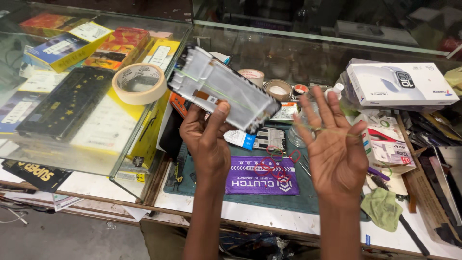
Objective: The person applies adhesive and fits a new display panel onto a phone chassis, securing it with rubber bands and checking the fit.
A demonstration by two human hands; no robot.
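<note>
Silver phone frame (224, 89), tilted, held aloft, thin green rubber band (332, 130) stretched rightward

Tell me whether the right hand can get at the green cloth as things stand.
Probably yes: the right hand is open and empty-palmed, and the green cloth lies uncovered just beside and below it.

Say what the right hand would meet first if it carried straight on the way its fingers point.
Probably the small white-capped bottle just beyond the right hand, then the white smartwatch box; depth is unclear.

Phone frame (222, 87) in left hand (207, 144): dull silvery metal, foil-like back. Tape roll (140, 83) beside it: matt paper. Cloth (382, 208) near right hand (334, 149): soft green fabric.
</note>
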